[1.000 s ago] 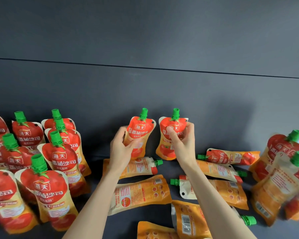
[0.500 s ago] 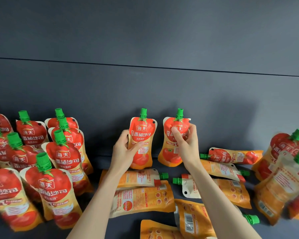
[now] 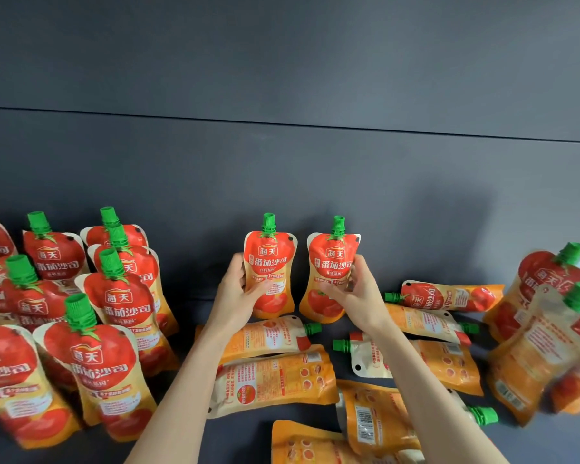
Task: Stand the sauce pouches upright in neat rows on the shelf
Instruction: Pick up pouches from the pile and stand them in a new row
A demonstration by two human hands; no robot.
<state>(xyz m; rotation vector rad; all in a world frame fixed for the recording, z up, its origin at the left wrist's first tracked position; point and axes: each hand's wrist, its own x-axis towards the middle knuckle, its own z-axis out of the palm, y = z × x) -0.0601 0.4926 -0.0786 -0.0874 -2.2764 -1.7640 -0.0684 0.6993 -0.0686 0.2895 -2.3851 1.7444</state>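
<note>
Two red-and-orange sauce pouches with green caps stand side by side against the dark back wall. My left hand (image 3: 236, 294) grips the left pouch (image 3: 271, 259) by its side. My right hand (image 3: 357, 296) grips the right pouch (image 3: 332, 259) the same way. Both pouches are upright with their fronts facing me. Several upright pouches (image 3: 114, 306) stand in rows at the left. Several more pouches (image 3: 272, 376) lie flat on the dark shelf (image 3: 195, 309) below my hands.
At the right edge, a few pouches (image 3: 546, 329) stand leaning and blurred. One pouch (image 3: 449, 296) lies on its side near the back wall at the right. The dark back wall (image 3: 282, 162) rises right behind the held pouches.
Both hands have turned the two pouches more upright and squared them to face me, and slid down to grip their lower sides. The pouches lying flat have not moved.
</note>
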